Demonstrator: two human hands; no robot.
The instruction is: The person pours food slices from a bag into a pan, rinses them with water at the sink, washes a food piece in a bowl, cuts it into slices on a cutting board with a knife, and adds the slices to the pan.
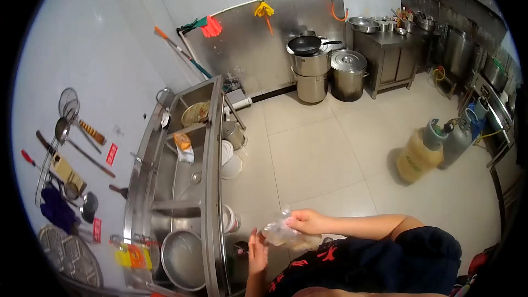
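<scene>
In front of my body, my right hand (305,221) is closed on a crumpled, see-through piece of thin plastic (279,233). Whether it is a bag or a disposable glove I cannot tell. My left hand (257,252) is raised just left of the plastic, fingers stretched upward and apart, close to its edge. Left of that hand runs the steel sink unit (210,187). A round metal basin (184,258) with cloudy liquid sits in its near compartment.
A strainer basket (195,114) stands in the far sink, and a sponge (182,141) lies by the divider. Ladles and skimmers (61,129) hang on the left wall. Stock pots (348,74) stand at the back. Gas cylinders (421,154) stand on the right floor.
</scene>
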